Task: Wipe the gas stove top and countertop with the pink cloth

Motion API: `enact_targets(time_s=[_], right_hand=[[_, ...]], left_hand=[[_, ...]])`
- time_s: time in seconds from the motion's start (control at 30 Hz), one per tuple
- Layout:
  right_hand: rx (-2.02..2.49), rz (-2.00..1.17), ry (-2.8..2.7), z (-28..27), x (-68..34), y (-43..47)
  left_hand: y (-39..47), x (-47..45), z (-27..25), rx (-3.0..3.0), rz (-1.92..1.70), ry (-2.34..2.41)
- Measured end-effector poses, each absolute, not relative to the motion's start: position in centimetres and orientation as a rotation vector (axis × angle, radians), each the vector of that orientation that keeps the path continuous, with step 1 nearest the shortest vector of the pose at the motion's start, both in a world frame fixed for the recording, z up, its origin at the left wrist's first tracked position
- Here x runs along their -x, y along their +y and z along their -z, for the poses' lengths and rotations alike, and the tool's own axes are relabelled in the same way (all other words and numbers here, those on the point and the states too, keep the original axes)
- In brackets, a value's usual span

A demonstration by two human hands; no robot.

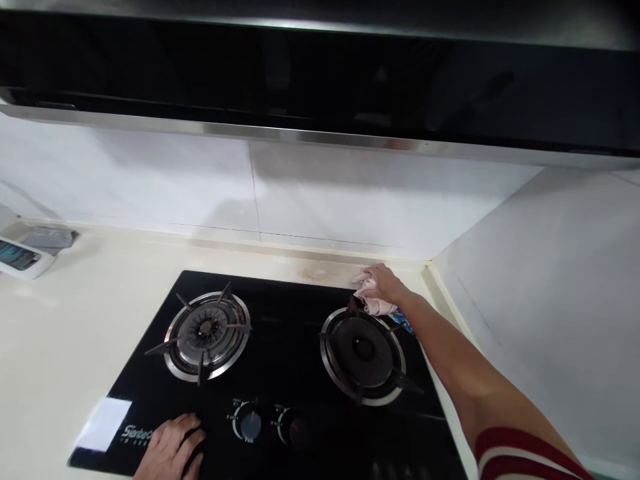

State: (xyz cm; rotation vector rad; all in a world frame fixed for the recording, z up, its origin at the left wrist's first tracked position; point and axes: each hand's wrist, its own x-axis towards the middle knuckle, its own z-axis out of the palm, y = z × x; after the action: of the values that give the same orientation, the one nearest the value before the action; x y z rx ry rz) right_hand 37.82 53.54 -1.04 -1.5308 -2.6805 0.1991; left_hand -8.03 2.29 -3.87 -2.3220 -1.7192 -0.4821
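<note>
My right hand grips a crumpled pale pink cloth and presses it to the counter strip behind the right burner. A patch of blue printed material shows under the wrist; its kind is unclear. Left of the cloth, a brownish stain marks the counter. My left hand rests on the front left of the black glass gas stove, fingers slightly bent and apart, holding nothing. It lies near the stove's printed lettering and left of the two knobs.
A dark range hood with a metal lower edge hangs across the top. The left burner has raised pan supports. White wall tiles stand behind and at the right. A white bottle lies on the cream counter at far left.
</note>
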Motion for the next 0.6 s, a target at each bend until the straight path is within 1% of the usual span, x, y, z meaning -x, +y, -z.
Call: enact_targets(time_s=[0.13,0.33,0.6], right_hand=[[1.557,-0.211,-2.622,2.2,-40.4,52.7],[1.741,-0.193,-2.474,2.9,-43.6,49.9],[2.088,-0.225,-2.134,3.1,-47.1,42.4]], left_hand=[[2.7,8.2,3.6,2.316,0.486,-1.669],[3.3,7.7,2.4,2.321,0.513,-1.659],[3.7,7.8,2.3,2.315,0.526,-1.656]])
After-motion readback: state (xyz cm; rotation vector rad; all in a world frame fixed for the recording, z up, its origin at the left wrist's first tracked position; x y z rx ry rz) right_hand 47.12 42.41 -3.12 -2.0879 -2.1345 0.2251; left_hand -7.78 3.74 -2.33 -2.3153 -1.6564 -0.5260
